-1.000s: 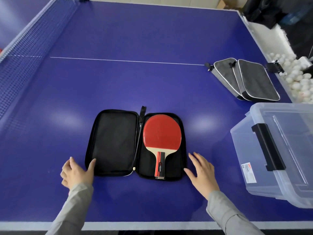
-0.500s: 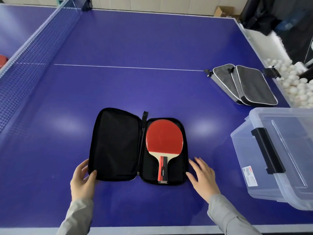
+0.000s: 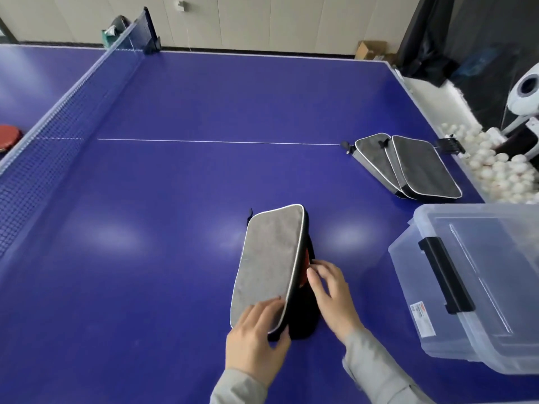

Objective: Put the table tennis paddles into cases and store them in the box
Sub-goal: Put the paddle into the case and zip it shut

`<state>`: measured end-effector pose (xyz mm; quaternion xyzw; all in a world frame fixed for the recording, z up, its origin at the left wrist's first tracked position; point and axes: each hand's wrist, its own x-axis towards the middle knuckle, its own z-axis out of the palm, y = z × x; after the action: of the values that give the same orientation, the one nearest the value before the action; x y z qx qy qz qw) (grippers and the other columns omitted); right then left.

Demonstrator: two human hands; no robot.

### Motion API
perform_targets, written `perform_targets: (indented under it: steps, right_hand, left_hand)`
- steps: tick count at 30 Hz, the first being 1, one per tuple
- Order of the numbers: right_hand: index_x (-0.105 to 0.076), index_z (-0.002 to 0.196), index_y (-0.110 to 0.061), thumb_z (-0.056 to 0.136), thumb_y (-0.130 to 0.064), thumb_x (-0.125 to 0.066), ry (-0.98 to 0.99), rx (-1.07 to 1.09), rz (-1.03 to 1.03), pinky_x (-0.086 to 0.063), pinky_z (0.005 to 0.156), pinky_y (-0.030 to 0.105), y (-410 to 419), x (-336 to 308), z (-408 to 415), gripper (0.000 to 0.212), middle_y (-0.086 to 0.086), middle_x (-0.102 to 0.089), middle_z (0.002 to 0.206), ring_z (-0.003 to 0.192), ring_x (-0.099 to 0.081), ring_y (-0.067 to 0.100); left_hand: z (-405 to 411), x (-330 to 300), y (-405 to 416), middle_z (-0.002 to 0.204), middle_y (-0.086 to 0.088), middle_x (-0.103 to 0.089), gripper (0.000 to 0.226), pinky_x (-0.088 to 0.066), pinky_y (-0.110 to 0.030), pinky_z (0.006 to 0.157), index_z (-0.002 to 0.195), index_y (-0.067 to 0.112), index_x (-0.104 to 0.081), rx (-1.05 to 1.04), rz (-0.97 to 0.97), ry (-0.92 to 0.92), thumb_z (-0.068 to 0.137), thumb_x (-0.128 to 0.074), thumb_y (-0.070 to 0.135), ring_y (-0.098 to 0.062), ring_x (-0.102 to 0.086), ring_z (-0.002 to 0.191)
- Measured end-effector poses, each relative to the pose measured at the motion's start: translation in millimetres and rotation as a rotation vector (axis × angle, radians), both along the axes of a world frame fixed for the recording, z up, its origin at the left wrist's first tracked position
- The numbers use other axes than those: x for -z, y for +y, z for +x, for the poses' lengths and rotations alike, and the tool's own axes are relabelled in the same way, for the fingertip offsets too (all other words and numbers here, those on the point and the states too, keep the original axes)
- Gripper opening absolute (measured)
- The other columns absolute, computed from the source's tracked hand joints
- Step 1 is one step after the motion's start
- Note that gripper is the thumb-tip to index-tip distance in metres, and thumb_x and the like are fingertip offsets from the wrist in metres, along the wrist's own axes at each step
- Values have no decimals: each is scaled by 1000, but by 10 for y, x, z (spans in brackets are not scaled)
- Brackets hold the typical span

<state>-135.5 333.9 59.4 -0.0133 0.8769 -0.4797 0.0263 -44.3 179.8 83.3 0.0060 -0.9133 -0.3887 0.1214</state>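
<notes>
Net [image 3: 58, 118] far left. Case [image 3: 269, 263] right of net, mid-table [image 3: 175, 199], grey flap half folded over red paddle [image 3: 304, 268]. Left hand [image 3: 256, 336] grips flap's near corner; right hand [image 3: 332, 293] fingers pressed on open edge. 2 zipped cases [image 3: 408, 166], plastic box [image 3: 472, 287] further right.

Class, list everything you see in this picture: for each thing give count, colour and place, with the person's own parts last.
Table: one, blue, fills the view.
Net: one, dark blue, left.
Case: one, grey outside, black inside, centre, folded nearly shut.
Paddle: one, red, a sliver inside the case.
Second paddle: one, red, beyond the net, far left.
Closed cases: two or three, grey, stacked far right.
Box: one, clear, black latch, right.
Balls: many, white, beside the table's right edge.
Left hand: holds the case's near end.
Right hand: at the case's open edge.
</notes>
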Motion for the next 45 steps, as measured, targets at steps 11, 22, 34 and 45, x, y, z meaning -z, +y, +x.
perform_targets:
  steps: [11,22,34,45]
  right_hand:
    - [-52,115,-4,90,-16,-61,-345,76,103,-36,89,25,164,268,-83,30,6,-51,116,112,-49,22]
    - [-35,142,-5,99,-9,-40,-494,108,144,-34,109,40,67,467,-159,44,13,-43,143,132,-40,28]
    - [-31,145,-8,99,-5,-37,-455,106,173,-28,110,31,138,575,-186,46,10,-38,147,137,-33,25]
    - [-34,145,-10,98,-2,-37,-461,77,171,-30,109,30,227,561,-217,48,8,-40,146,136,-36,24]
  left_hand:
    - [-346,425,-129,117,-4,-63,39,-39,-29,96,117,10,-65,-255,197,-250,81,-74,18,-22,-55,109]
    - [-1049,745,-620,128,-9,-55,67,-49,-40,90,139,11,-40,-415,730,-872,83,-72,30,-22,-55,102]
    - [-1136,862,-547,112,-12,-65,78,-54,-43,89,123,13,-50,-251,719,-926,61,-86,42,-27,-66,97]
    - [-1078,903,-379,110,-12,-65,56,-57,-41,79,115,32,-47,-302,988,-810,73,-81,16,-30,-68,93]
